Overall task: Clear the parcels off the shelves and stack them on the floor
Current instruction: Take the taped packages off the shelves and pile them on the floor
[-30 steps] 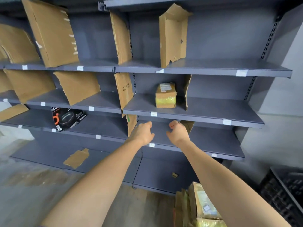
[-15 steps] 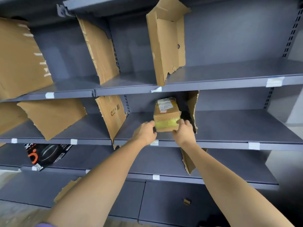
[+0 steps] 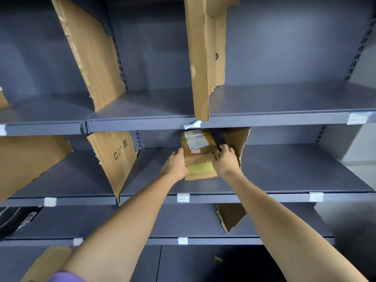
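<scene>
Head view: both hands' fingers (image 3: 224, 148) clasp parcel (image 3: 200, 157); torn cardboard divider (image 3: 239, 143) touching right.

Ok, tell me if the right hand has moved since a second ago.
Yes. The right hand rose from the lower shelf edge to the parcel beside the torn cardboard divider.

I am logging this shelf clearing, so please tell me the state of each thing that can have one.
Small brown cardboard parcel with yellow tape: on the middle shelf, gripped on both sides.
Left hand: grips the parcel's left side.
Right hand: grips its right side.
Torn brown cardboard divider: standing on the upper shelf.
Black printed box: lying on the lower shelf.
</scene>
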Tool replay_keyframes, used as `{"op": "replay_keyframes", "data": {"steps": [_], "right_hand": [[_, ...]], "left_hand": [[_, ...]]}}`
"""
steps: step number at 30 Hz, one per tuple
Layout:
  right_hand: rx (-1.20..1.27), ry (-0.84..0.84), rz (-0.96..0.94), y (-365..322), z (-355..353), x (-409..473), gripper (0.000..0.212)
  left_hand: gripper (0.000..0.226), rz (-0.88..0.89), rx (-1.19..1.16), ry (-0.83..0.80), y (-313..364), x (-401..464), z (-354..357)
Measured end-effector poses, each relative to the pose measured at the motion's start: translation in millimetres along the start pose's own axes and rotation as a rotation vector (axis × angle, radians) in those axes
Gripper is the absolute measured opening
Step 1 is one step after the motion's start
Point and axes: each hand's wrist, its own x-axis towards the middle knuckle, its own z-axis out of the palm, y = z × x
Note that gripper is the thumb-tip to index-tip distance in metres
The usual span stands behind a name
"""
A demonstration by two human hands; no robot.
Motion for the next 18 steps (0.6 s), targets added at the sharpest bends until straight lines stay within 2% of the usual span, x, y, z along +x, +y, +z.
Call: {"op": "replay_keyframes", "data": {"steps": [9,18], "right_hand": [[0.055,-0.063,0.140,-8.0,17.6,37.5,0.055],[0.081,-0.128,0.207,-3.3,16.4,38.5,0.058]], "left_hand": [[0.063,0.021,-0.187,-0.078,-4.0,40.4,7.6],[0.059,0.020,-0.104,-0.058,0.4,37.6,11.1]]}}
